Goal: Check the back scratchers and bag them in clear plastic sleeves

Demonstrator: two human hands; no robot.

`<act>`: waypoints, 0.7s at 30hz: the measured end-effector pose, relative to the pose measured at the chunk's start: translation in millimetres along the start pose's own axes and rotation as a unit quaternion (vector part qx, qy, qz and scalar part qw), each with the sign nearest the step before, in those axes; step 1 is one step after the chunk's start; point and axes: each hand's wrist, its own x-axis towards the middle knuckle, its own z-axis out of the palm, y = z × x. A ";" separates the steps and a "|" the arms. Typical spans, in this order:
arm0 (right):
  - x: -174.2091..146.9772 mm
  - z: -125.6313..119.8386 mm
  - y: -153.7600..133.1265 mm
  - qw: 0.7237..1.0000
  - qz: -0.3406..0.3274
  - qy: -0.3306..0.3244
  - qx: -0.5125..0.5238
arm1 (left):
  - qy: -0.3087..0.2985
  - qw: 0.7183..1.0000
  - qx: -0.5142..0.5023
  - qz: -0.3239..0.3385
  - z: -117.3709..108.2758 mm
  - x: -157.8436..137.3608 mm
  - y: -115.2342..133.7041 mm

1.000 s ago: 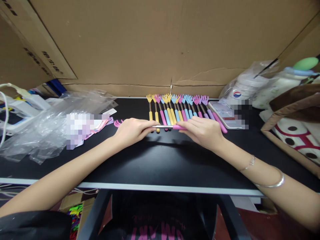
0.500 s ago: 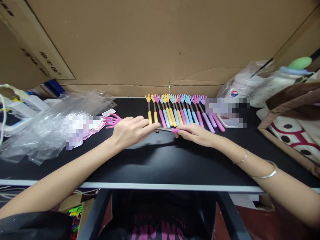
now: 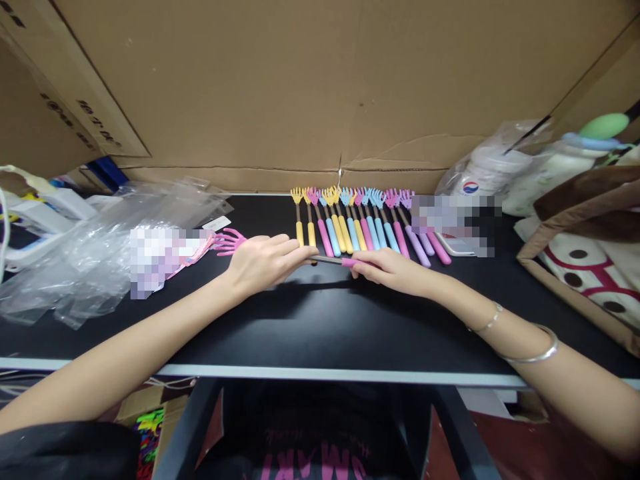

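A pink back scratcher (image 3: 330,259) lies level between my hands, just above the black desk. My left hand (image 3: 267,262) is closed around its shaft near the claw, and the pink claw fingers stick out to the left. My right hand (image 3: 390,270) is closed on the pink handle, most of which the fingers hide. Bare metal shaft shows between the two hands. Just beyond them, a row of back scratchers (image 3: 344,233) in yellow, pink, blue and purple lies side by side, claws toward the cardboard.
Clear plastic bags (image 3: 90,247) and printed cards (image 3: 193,252) cover the left side. A cup in a plastic bag (image 3: 495,170), a bottle (image 3: 565,167) and a brown plush bag (image 3: 575,220) stand at right. A cardboard wall (image 3: 300,87) closes the back. Below is a box of colourful pieces (image 3: 150,433).
Almost nothing differs. Both hands keep their hold on the pink back scratcher, and the view has shifted very slightly.
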 end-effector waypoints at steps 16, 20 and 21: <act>-11.8 3.5 -17.8 0.908 -0.021 0.158 -0.388 | -0.190 0.947 -0.210 -0.152 10.8 -5.4 5.9; -16.5 -0.5 -26.4 0.868 -0.077 0.225 -0.435 | -0.231 0.923 -0.253 -0.178 7.0 -1.2 7.0; -16.9 -1.9 -28.1 0.865 -0.078 0.230 -0.439 | -0.229 0.920 -0.260 -0.181 6.3 -0.4 7.2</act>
